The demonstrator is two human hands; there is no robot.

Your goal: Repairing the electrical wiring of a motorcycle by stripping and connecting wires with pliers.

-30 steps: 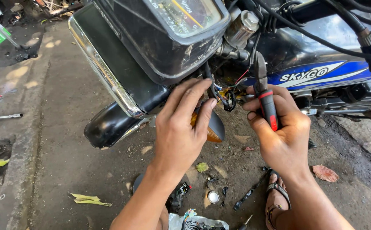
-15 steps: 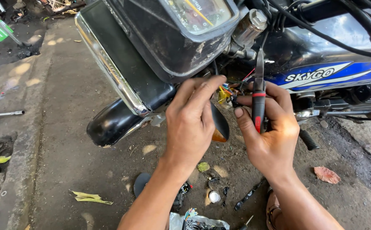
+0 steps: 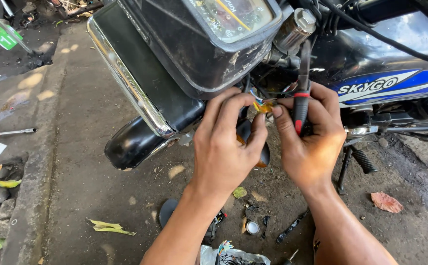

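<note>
Now both hands sit higher than a second ago: left hand (image 3: 226, 147) and right hand (image 3: 309, 142) pinch the wires (image 3: 263, 105) under the headlamp (image 3: 199, 44), right palm also gripping the pliers (image 3: 301, 110), swung upright.

Glossy chrome trim (image 3: 125, 81); shiny black fender (image 3: 133, 145); red-black plastic tool handle (image 3: 301, 110); rough concrete ground (image 3: 76, 147).

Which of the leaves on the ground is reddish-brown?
The leaf on the right, beside the footpeg. The leaves left of the arms are yellow-green, and the small one under the hands is green.
</note>
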